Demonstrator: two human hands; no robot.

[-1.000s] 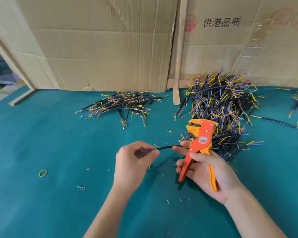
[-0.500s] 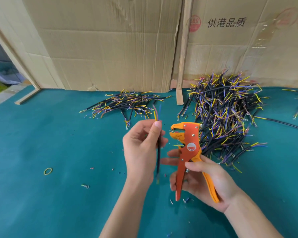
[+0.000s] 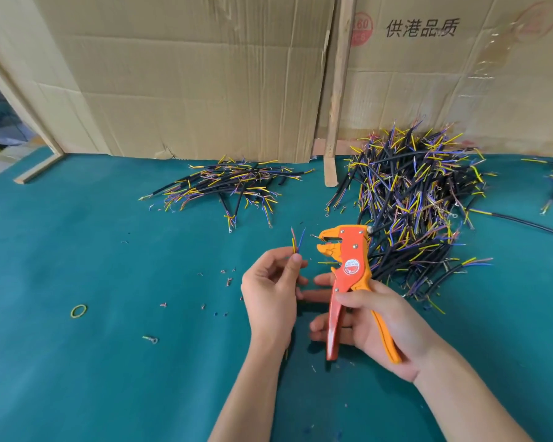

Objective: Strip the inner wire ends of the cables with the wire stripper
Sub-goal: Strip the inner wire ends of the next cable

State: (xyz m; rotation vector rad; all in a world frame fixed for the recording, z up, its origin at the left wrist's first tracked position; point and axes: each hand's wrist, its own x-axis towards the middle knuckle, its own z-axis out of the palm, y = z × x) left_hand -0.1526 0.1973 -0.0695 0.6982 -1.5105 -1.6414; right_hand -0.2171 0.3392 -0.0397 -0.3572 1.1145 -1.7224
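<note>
My left hand [image 3: 270, 291] pinches a short black cable upright; its yellow, pink and blue inner wire ends [image 3: 297, 242] stick up above my fingertips, and the black sheath is mostly hidden behind the hand. My right hand [image 3: 374, 327] grips the handles of the orange wire stripper [image 3: 348, 269], held upright with its jaws pointing left. The jaws sit a small gap to the right of the wire ends and do not touch them.
A big heap of black cables [image 3: 412, 205] lies behind the stripper on the green table [image 3: 77, 378]. A smaller pile [image 3: 227, 189] lies back centre. Cardboard sheets [image 3: 205, 74] and a wooden strip [image 3: 336, 106] wall the back. A rubber band [image 3: 78, 311] and insulation scraps lie left.
My left hand turned the cable from lying sideways to standing upright, wire ends up. Both hands rose a little and the stripper's jaws came closer to the wire ends.
</note>
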